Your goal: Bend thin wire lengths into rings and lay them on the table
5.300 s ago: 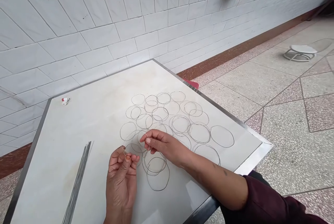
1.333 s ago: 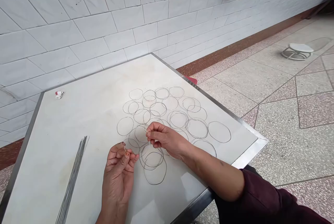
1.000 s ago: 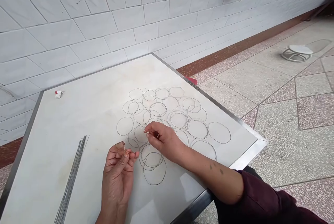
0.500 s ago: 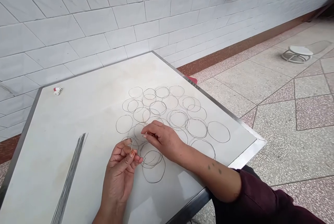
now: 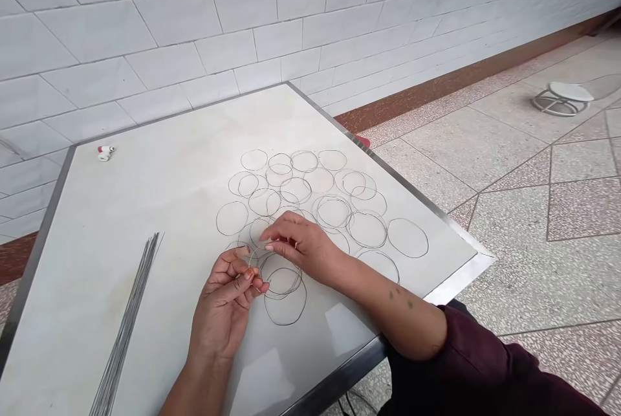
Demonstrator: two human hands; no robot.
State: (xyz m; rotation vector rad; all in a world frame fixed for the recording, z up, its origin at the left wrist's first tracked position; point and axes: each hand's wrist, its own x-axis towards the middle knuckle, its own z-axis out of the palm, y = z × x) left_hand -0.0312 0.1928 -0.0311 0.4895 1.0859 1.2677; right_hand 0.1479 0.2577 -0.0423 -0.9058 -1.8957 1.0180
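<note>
Thin bent wire [image 5: 250,262] curves up from my left hand [image 5: 227,303], whose thumb and fingers pinch it above the table. My right hand [image 5: 305,248] is at the wire's upper part, thumb and forefinger close together around it; the exact contact is too fine to see. Beneath and around both hands lie several thin wire rings [image 5: 286,325], some overlapping. My right forearm hides part of them. To the left of my left hand rests a bundle of straight wires [image 5: 127,322].
The white table [image 5: 184,164] has a metal edge [image 5: 412,183] and stands against a tiled wall [image 5: 160,28]. A small red and white object [image 5: 105,153] sits at its far left corner. A round white stool [image 5: 563,99] stands on the floor at right.
The head view has shifted slightly, so the table appears a little higher. My right thumb and forefinger look slightly more parted at the wire; my left hand keeps its pinch.
</note>
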